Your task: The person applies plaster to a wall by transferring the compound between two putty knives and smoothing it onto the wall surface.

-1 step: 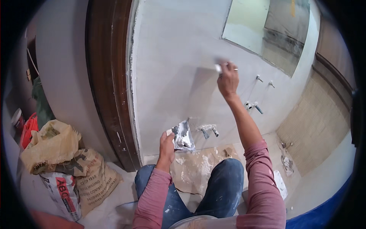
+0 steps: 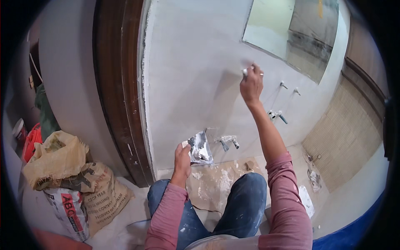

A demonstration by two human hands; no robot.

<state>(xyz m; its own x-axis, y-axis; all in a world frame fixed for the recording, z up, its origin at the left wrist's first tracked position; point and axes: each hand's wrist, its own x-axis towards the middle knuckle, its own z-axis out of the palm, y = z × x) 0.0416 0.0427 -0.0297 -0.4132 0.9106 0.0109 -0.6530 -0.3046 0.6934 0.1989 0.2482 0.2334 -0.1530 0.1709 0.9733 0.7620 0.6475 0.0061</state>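
In the head view my left hand (image 2: 181, 160) grips a metal putty plate or wide blade (image 2: 200, 150) smeared with white paste and dark patches, held low before the wall. Higher up, my right hand (image 2: 251, 85) is closed on a spatula (image 2: 246, 70), its blurred blade at the pale plastered wall (image 2: 187, 75), below a recessed rectangular panel (image 2: 268, 29). Valves (image 2: 283, 85) and pipe fittings (image 2: 278, 116) stick out to the right of that hand, and another crusted fitting (image 2: 227, 141) sits right of the plate.
A dark wooden door frame (image 2: 116, 83) edges the wall at left, beside piled sacks (image 2: 104, 196) and a red bag (image 2: 31, 143). A paste-stained sheet (image 2: 204, 183) lies on the floor by my knees. A blue surface (image 2: 346, 227) curves along the lower right.
My right hand and the spatula have shifted slightly up and to the right across the wall. My left hand and the plate look unchanged.
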